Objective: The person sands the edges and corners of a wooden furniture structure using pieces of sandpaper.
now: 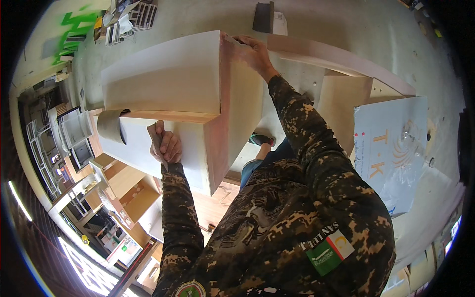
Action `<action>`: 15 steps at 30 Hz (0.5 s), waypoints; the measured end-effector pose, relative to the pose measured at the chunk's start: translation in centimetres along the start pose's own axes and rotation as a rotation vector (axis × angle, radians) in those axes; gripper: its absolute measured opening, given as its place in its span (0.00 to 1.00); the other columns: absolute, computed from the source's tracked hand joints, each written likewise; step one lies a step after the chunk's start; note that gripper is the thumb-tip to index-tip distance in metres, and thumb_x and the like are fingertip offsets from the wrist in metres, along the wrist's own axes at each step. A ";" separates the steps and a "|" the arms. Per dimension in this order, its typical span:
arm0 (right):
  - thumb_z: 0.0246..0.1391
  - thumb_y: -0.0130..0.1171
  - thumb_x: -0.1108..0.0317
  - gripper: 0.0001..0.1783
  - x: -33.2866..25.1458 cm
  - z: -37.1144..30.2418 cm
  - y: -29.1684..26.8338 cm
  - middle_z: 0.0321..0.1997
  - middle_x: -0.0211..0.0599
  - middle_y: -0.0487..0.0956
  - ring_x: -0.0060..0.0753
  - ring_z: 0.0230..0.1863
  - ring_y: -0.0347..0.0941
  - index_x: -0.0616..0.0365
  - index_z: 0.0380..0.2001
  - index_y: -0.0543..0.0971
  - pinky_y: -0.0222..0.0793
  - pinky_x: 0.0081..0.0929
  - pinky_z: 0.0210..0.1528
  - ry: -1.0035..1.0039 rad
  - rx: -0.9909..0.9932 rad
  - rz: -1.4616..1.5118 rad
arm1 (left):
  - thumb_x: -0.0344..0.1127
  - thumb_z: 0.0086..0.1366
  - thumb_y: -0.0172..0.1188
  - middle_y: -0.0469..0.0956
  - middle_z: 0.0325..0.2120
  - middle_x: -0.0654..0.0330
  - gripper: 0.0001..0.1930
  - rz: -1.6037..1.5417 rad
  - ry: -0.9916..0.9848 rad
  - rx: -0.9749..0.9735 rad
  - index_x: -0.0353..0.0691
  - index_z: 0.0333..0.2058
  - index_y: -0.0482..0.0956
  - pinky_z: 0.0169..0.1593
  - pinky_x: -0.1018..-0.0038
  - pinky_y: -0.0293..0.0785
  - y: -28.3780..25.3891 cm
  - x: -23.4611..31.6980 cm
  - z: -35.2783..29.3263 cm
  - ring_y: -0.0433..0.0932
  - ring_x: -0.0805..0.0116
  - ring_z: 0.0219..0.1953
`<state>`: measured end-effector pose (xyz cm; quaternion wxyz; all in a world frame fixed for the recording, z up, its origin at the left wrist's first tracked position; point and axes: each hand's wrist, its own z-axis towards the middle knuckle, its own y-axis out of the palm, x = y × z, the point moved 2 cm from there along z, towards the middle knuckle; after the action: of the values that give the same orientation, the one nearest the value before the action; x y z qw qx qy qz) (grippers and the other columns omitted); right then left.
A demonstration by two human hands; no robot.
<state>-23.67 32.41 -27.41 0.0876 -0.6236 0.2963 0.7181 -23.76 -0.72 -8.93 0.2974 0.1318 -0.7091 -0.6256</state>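
Observation:
A box-shaped wooden cabinet with white panels and bare reddish wooden edges stands before me. My left hand is closed on a folded grey-brown piece of sandpaper, close to the cabinet's lower white panel. Farther left on that panel lies a curled sheet of sandpaper. My right hand is at the far upper corner of the wooden edge, fingers bent over it. Something thin and greyish shows at those fingertips, too small to name.
On the right, a white printed carton leans near a long curved-looking wooden panel. Wooden drawer boxes stand at the lower left. A dark sheet lies on the floor beyond, and stacked frames sit at the upper left.

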 end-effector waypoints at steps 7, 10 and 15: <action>0.46 0.51 0.80 0.25 -0.6 -0.7 1.4 0.51 0.33 0.79 0.24 0.50 0.74 0.64 0.50 0.80 0.71 0.21 0.49 0.050 0.077 0.041 | 0.27 0.68 0.56 0.77 0.21 0.47 0.12 0.002 0.010 0.010 0.37 0.43 0.61 0.13 0.79 0.75 0.0 0.1 -0.4 0.77 0.66 0.14; 0.47 0.51 0.80 0.24 -0.2 -0.3 1.4 0.52 0.32 0.78 0.24 0.50 0.73 0.63 0.50 0.80 0.70 0.20 0.49 0.056 0.099 0.049 | 0.43 0.76 0.42 0.78 0.21 0.46 0.14 -0.003 0.019 0.037 0.36 0.42 0.63 0.12 0.78 0.75 0.1 0.0 -0.3 0.77 0.65 0.14; 0.49 0.52 0.80 0.22 0.7 0.0 1.7 0.52 0.31 0.78 0.24 0.50 0.73 0.64 0.49 0.81 0.69 0.20 0.50 -0.099 0.103 -0.089 | 0.43 0.76 0.42 0.78 0.21 0.45 0.14 -0.004 0.021 0.037 0.36 0.42 0.63 0.12 0.78 0.74 0.0 0.1 -0.2 0.77 0.65 0.13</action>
<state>-24.64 30.87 -27.55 0.1662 -0.5945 0.3001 0.7273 -23.73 -0.91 -8.92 0.3010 0.1453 -0.7171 -0.6116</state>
